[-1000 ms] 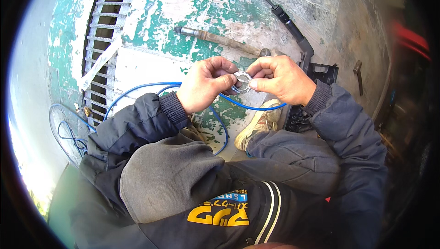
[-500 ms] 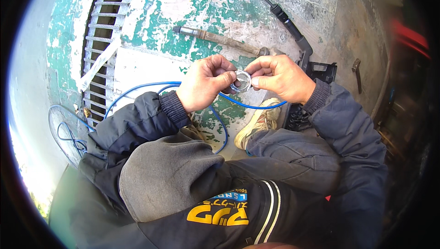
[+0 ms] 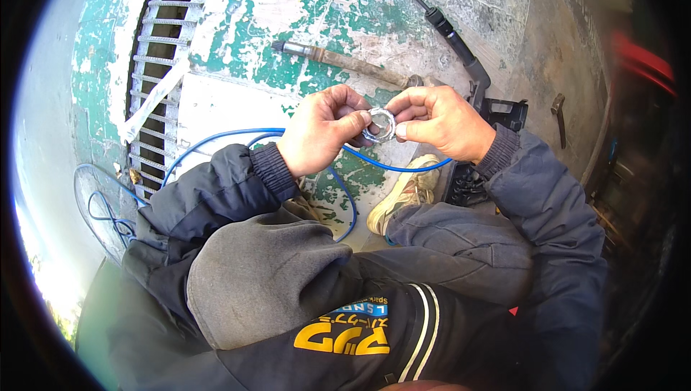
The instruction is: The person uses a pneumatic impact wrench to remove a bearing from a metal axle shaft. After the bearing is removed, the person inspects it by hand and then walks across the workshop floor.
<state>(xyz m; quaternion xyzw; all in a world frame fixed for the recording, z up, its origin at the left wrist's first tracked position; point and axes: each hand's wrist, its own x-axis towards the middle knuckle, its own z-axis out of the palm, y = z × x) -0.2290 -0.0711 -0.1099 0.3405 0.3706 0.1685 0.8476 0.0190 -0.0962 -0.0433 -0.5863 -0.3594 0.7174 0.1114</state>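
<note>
A shiny metal ring (image 3: pixel 390 134) is held up between my two hands, its open centre facing me. My left hand (image 3: pixel 322 130) pinches the ring's left edge between thumb and fingers. From the other side, my right hand (image 3: pixel 448 126) is closed with its thumb and index fingertip at the ring's right edge. What the curled fingers behind the ring touch is hidden. Just beyond my hands, a rusty brown shaft (image 3: pixel 353 66) with a splined end lies on the floor.
A blue hose (image 3: pixel 237 133) loops across the floor below my hands. A slatted drain grate (image 3: pixel 162 53) with a white strip (image 3: pixel 153 105) on it runs along the left. To the right lie a long black tool (image 3: pixel 458 43), a black case (image 3: pixel 507 114) and a hammer (image 3: pixel 559 114). My shoe (image 3: pixel 401 197) is nearby.
The ring is turned very slightly between my fingertips. Both hands stay in nearly the same place and keep their hold.
</note>
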